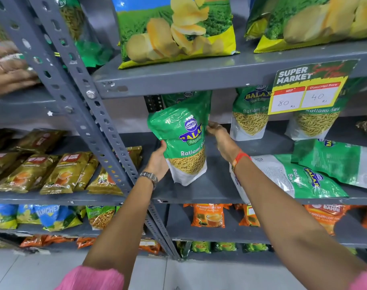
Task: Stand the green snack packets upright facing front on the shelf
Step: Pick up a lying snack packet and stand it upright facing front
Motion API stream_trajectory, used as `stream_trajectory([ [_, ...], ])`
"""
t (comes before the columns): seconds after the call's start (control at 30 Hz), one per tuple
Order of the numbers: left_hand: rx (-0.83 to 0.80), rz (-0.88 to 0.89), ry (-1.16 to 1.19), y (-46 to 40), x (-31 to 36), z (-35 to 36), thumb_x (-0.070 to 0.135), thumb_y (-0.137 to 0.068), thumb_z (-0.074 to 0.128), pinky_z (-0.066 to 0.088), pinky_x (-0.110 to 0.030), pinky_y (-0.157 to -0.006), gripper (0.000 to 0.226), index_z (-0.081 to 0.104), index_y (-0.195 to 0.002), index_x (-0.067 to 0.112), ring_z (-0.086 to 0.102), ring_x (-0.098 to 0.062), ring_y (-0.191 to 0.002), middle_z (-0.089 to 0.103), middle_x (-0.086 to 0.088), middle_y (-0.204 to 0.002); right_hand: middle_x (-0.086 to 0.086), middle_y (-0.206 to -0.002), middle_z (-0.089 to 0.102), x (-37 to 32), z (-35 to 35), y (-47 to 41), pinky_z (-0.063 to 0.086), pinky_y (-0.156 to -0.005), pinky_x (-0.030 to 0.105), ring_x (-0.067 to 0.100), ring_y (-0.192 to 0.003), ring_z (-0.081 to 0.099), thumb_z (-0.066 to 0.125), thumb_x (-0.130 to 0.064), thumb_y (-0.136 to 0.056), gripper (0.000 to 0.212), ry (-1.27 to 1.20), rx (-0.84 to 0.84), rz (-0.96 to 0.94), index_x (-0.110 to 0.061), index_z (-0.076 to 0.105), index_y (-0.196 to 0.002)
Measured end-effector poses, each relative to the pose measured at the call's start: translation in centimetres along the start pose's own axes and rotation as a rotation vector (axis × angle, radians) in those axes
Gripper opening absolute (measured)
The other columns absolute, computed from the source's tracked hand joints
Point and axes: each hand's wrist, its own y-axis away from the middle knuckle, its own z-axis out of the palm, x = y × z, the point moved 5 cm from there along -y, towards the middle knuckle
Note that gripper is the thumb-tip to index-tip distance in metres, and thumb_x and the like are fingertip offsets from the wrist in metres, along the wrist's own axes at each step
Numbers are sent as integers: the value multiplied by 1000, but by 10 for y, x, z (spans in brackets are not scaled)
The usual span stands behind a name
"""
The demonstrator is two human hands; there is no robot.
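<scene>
Both bare forearms reaching up and forward from pink sleeves, converging toward the middle. Left hand (157, 160) raised with palm turned inward, thumb and fingers clasped on the lower left edge of a green Ratlami Sev packet (184, 141), a metal watch (149, 177) strapped round the wrist. Right hand (221, 138) stretched higher, back of the hand toward the camera, fingertips touching the packet's right edge; an orange thread band (239, 158) round that wrist.

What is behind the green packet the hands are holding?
Another green packet stands behind the held packet; only its top shows. The rest is covered, so anything further back cannot be seen.
</scene>
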Motion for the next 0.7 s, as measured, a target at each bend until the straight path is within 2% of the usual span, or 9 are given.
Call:
stream_trajectory([
  [0.1, 114, 35, -14, -12, 4, -6, 36, -99, 22, 31, -43, -111, 52, 32, -142, 8, 37, -30, -136, 36, -13, -149, 0, -90, 59, 12, -7, -3, 38, -63, 15, 4, -76, 52, 43, -7, -95, 17, -34, 70, -63, -8, 58, -104],
  [0.13, 182, 56, -39, -14, 6, -6, 34, -99, 26, 31, -43, -113, 50, 34, -141, 9, 38, -28, -136, 37, -13, -149, 1, -85, 59, 14, -11, -5, 39, -63, 14, 5, -74, 51, 45, -4, -94, 17, -60, 116, -83, -3, 60, -100],
  [0.2, 314, 99, -85, -15, 15, -4, 32, -98, 32, 28, -42, -116, 48, 36, -140, 8, 36, -26, -137, 37, -12, -149, 5, -91, 60, 14, -15, -7, 46, -69, 13, 10, -78, 54, 47, -1, -93, 21, -85, 184, -115, 10, 58, -107],
  [0.3, 436, 111, -87, -18, 20, -3, 35, -97, 34, 22, -38, -117, 52, 31, -142, 10, 27, -24, -142, 28, -8, -154, 5, -94, 61, 19, -18, -6, 49, -72, 14, 7, -78, 56, 48, -1, -92, 24, -86, 209, -147, 14, 56, -110],
  [0.4, 484, 114, -51, -22, 19, -2, 39, -96, 34, 21, -44, -119, 53, 30, -143, 14, 24, -25, -143, 25, -7, -155, 2, -87, 62, 21, -16, -3, 50, -70, 11, 7, -77, 57, 48, -3, -93, 18, -105, 186, -157, 4, 61, -102],
  [0.5, 490, 145, 14, -28, 13, -8, 43, -95, 31, 26, -47, -117, 55, 31, -142, 15, 30, -25, -140, 31, -6, -153, 0, -87, 62, 24, -11, -2, 49, -78, 19, 8, -80, 58, 45, -5, -94, 20, -157, 146, -149, -15, 59, -84],
  [0.57, 489, 155, 48, -35, 5, -17, 47, -94, 30, 29, -47, -116, 59, 32, -143, 14, 35, -26, -138, 34, -7, -151, 0, -89, 61, 26, -9, -3, 47, -83, 24, 10, -84, 58, 43, -8, -96, 22, -177, 112, -123, -20, 54, -81],
  [0.63, 470, 144, 40, -31, 2, -16, 53, -91, 30, 30, -46, -115, 63, 31, -143, 16, 38, -24, -136, 36, -6, -150, 3, -102, 62, 29, -6, -3, 41, -92, 31, 14, -97, 56, 43, -19, -96, 16, -125, 44, -66, -23, 52, -84],
  [0.7, 441, 138, 51, -20, 3, -7, 49, -94, 31, 35, -40, -111, 59, 35, -141, 14, 44, -23, -130, 42, -4, -145, 2, -122, 57, 33, -2, 0, 37, -101, 32, 13, -110, 51, 42, -32, -96, 17, -39, -25, -10, -23, 55, -102],
])
